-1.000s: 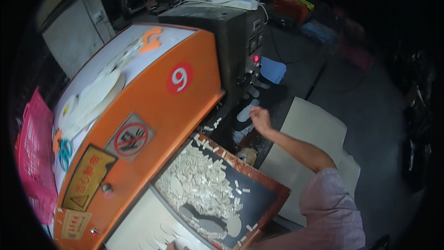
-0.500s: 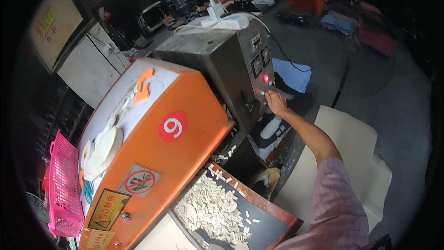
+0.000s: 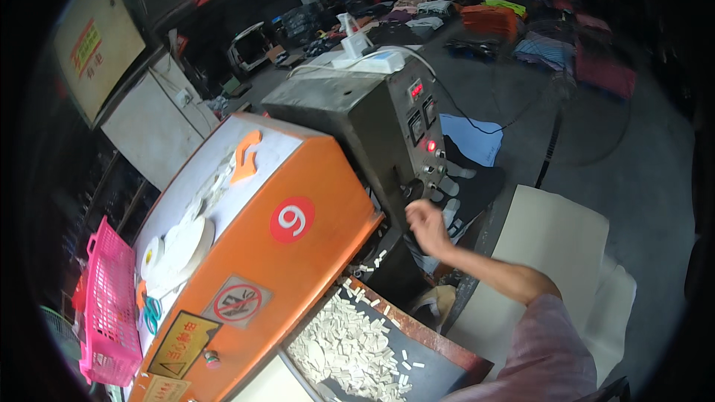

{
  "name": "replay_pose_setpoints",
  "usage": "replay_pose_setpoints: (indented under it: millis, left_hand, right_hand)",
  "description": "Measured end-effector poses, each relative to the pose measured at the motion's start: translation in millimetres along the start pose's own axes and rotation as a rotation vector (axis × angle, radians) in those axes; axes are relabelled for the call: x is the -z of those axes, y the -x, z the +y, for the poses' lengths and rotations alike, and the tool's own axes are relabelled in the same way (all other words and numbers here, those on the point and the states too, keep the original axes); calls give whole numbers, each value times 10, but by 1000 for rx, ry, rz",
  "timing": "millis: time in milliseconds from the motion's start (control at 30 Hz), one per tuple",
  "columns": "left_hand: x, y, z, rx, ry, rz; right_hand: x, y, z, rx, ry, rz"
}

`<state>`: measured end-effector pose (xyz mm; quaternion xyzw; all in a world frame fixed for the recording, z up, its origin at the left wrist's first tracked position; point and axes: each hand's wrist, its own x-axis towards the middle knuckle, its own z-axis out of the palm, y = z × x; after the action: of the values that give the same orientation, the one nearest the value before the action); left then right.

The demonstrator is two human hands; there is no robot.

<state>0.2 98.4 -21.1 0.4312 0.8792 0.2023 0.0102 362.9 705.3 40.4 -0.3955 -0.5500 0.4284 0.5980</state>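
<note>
My right hand (image 3: 428,228) is beside the lower front of a grey metal control box (image 3: 328,97), just below a black knob (image 3: 412,190). Its fingers are curled in and slightly blurred, with nothing visible in them; contact with the box cannot be made out. Higher on the same panel are small silver knobs (image 3: 429,170), a glowing red lamp (image 3: 431,147), dark meters and a lit red display (image 3: 415,90). My left hand is out of the picture.
An orange machine cover (image 3: 298,253) fills the left, with tape rolls, orange offcuts and teal scissors (image 3: 152,316) on top. A pink basket (image 3: 112,305) hangs beside it. Small pale cut pieces (image 3: 350,342) heap on a tray below. Cream sheets (image 3: 536,253) lie at right.
My right hand has left the small silver knobs and moved down and slightly left, toward the black knob. The display glows brighter red. The whole view has shifted slightly.
</note>
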Motion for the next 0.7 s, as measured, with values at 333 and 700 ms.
replay_pose_setpoints:
  millis: [333,700]
  left_hand:
    - [402,369,-629,-116,153,-54]
    - [1583,2298,-2692,410,271,301]
  right_hand:
    - [-1641,3111,-3099,1241,-599,-803]
    - [-4171,6275,-3944,617,-597,-1096]
